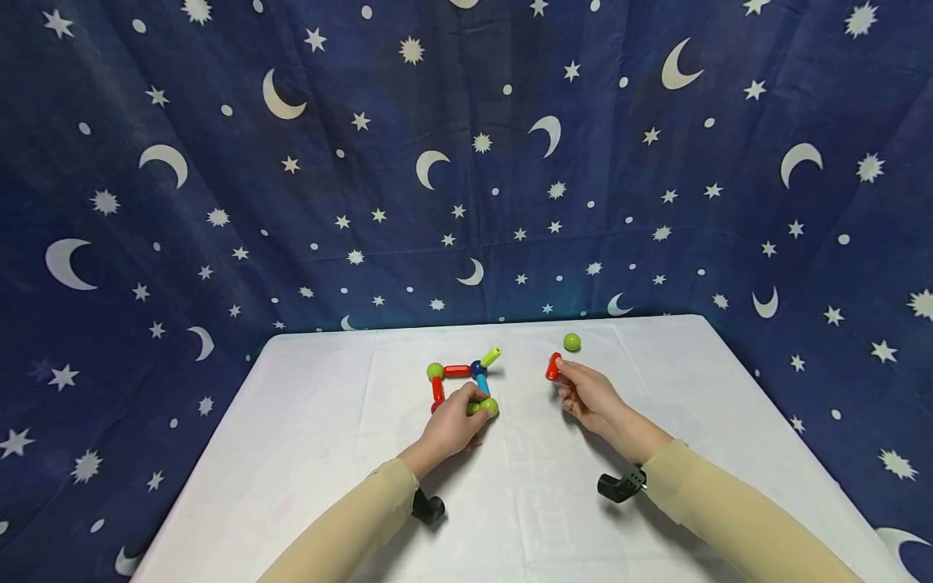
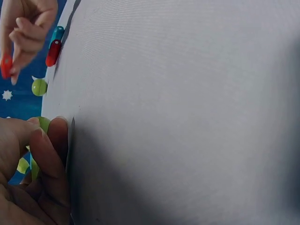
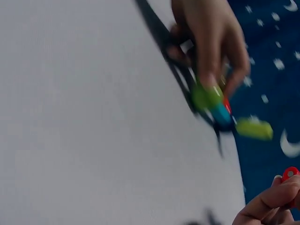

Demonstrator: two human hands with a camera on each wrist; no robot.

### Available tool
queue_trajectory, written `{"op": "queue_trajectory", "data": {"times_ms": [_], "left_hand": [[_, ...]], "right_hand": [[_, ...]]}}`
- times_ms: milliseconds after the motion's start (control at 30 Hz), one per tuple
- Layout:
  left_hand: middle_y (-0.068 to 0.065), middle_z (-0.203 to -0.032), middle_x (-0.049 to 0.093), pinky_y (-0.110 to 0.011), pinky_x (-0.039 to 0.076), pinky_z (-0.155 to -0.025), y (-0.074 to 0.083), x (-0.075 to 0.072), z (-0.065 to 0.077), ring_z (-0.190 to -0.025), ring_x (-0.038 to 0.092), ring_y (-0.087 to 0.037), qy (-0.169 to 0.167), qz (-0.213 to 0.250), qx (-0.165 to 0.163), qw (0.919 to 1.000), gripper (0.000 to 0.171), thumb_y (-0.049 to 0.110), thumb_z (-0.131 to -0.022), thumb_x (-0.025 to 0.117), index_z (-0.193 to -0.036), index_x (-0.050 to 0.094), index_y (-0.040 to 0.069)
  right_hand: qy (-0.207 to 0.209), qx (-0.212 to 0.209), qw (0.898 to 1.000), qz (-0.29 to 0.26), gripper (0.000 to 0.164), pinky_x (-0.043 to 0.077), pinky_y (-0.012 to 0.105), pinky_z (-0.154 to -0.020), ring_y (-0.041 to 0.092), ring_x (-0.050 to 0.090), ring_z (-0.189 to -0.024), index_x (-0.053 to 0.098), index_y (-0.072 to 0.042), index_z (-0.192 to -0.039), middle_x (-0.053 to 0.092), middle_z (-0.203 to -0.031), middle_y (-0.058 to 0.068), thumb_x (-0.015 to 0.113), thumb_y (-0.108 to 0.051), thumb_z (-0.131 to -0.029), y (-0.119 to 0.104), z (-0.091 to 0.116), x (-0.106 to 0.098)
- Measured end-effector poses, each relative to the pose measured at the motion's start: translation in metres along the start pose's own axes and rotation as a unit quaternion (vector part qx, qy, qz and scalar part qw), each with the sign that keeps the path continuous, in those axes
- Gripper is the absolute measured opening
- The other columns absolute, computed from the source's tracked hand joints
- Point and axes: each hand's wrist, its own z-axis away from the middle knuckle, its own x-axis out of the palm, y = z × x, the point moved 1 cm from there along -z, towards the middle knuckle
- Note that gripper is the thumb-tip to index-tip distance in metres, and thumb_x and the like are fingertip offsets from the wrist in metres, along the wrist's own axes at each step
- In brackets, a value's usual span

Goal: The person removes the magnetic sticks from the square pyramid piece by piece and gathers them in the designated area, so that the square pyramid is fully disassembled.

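A four-sided frame of magnetic rods and balls lies on the white table. It has red rods [image 1: 457,371], a light blue rod [image 1: 483,385], a dark blue ball [image 1: 478,369] and a green ball [image 1: 435,371]. From the dark blue ball a yellow-green rod [image 1: 491,356] sticks out. My left hand [image 1: 453,423] pinches another green ball [image 1: 490,407] at the frame's near right corner, its fingers covering part of that side. To the right, my right hand [image 1: 594,401] holds a loose red rod [image 1: 553,366] between thumb and fingers, above the table; its end [image 3: 290,173] shows a metal disc.
A loose green ball [image 1: 572,342] lies near the table's far edge, beyond my right hand. In the left wrist view, a red rod [image 2: 53,53] and a teal rod [image 2: 57,35] lie by the right hand. A star-patterned blue curtain [image 1: 466,202] hangs behind the table.
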Motion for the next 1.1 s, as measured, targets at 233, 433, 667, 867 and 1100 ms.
{"op": "queue_trajectory", "data": {"times_ms": [233, 433, 667, 867, 1100], "left_hand": [[-0.003, -0.107, 0.063, -0.034, 0.054, -0.051, -0.001, -0.002, 0.000, -0.053, 0.062, -0.018, 0.000, -0.004, -0.007, 1.0000, 0.027, 0.022, -0.098, 0.072, -0.121, 0.060, 0.013], [-0.002, -0.105, 0.062, -0.034, 0.053, -0.050, -0.003, -0.001, 0.001, -0.052, 0.062, -0.018, -0.001, -0.001, -0.016, 0.9999, 0.027, 0.024, -0.098, 0.072, -0.121, 0.060, 0.014], [-0.001, -0.103, 0.062, -0.033, 0.053, -0.049, -0.003, 0.000, 0.001, -0.051, 0.062, -0.018, -0.004, 0.003, -0.022, 0.9998, 0.027, 0.025, -0.098, 0.072, -0.120, 0.060, 0.016], [-0.001, -0.102, 0.062, -0.033, 0.053, -0.050, -0.002, 0.000, 0.000, -0.052, 0.062, -0.018, -0.005, 0.002, -0.015, 0.9999, 0.027, 0.024, -0.099, 0.072, -0.121, 0.060, 0.016], [0.000, -0.100, 0.061, -0.032, 0.053, -0.050, -0.002, 0.000, 0.000, -0.052, 0.061, -0.018, -0.005, -0.002, -0.016, 0.9999, 0.027, 0.024, -0.098, 0.072, -0.120, 0.059, 0.015]], "right_hand": [[0.056, -0.033, 0.975, 0.213, 0.060, 0.047, 0.021, -0.056, 0.007, 0.052, -0.062, 0.046, 0.000, -0.148, 0.061, -0.094, 0.003, 0.059, -0.039, -0.105, -0.027, 0.001, -0.068], [0.080, -0.035, 0.932, 0.353, 0.058, 0.051, 0.028, -0.059, 0.014, 0.056, -0.066, 0.050, 0.008, -0.141, 0.060, -0.085, 0.003, 0.063, -0.034, -0.103, -0.019, -0.008, -0.107], [0.086, -0.051, 0.915, 0.390, 0.050, 0.054, 0.031, -0.059, 0.018, 0.057, -0.068, 0.057, 0.008, -0.132, 0.061, -0.082, 0.007, 0.065, -0.031, -0.101, -0.013, -0.012, -0.111], [0.090, -0.059, 0.909, 0.402, 0.044, 0.053, 0.032, -0.059, 0.019, 0.056, -0.069, 0.062, 0.008, -0.125, 0.061, -0.081, 0.006, 0.067, -0.028, -0.099, -0.013, -0.011, -0.108], [0.095, -0.059, 0.907, 0.407, 0.044, 0.052, 0.032, -0.060, 0.019, 0.056, -0.071, 0.062, 0.007, -0.124, 0.061, -0.083, 0.007, 0.067, -0.028, -0.099, -0.012, -0.013, -0.108]]}}
